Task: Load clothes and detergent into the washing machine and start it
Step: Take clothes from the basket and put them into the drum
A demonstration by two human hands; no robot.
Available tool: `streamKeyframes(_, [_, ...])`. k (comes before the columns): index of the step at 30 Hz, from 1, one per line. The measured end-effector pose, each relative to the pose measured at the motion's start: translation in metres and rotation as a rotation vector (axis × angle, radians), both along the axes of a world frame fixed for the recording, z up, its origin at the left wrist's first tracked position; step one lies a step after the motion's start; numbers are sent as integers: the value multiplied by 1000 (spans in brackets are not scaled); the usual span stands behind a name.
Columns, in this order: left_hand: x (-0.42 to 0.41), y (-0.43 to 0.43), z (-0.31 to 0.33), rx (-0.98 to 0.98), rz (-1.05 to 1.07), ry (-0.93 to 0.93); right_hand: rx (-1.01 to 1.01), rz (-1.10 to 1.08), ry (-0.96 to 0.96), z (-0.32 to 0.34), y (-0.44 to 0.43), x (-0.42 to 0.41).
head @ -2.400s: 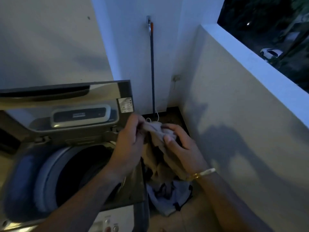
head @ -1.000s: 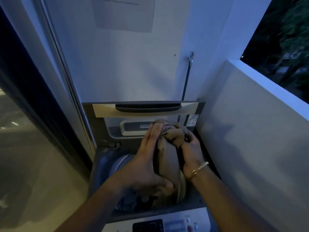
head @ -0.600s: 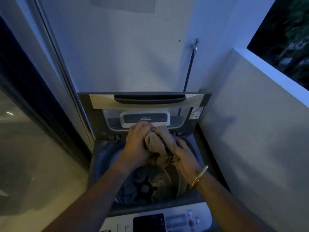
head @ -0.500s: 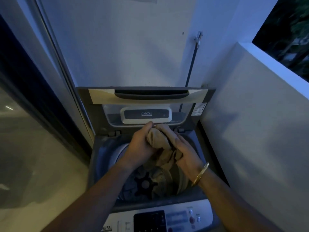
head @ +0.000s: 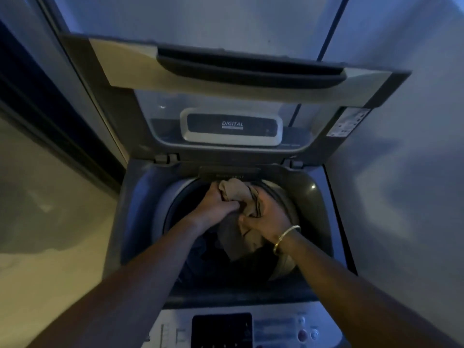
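A top-loading washing machine stands below me with its lid raised against the wall. Both hands are down in the drum opening. My left hand grips the top of a bunched beige garment. My right hand, with a gold bangle on the wrist, grips the same garment from the right. More of the beige cloth hangs below the hands into the dark drum. The control panel with its dark display sits at the near edge.
A sliding glass door runs along the left of the machine. A white balcony wall stands close on the right. A thin pipe runs up the back wall behind the lid.
Both hands have carried the beige garment from the right side over the machine and lowered it into the drum. My view has moved closer and tilted down.
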State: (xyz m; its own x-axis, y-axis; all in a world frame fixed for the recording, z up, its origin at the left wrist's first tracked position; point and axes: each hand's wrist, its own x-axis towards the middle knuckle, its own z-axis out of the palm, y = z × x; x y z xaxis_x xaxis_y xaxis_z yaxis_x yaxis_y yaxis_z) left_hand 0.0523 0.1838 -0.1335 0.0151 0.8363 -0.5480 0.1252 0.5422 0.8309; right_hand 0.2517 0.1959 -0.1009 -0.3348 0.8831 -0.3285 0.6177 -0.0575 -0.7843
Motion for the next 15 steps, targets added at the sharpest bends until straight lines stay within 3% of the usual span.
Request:
streamKeyframes(6, [-11,15,-79,-207,-137,102,-243,2,-146,-86,14,-9])
streamKeyframes(15, [-9,43,-189,-151,-20,243,-358,-51,-233,-190,50,-29])
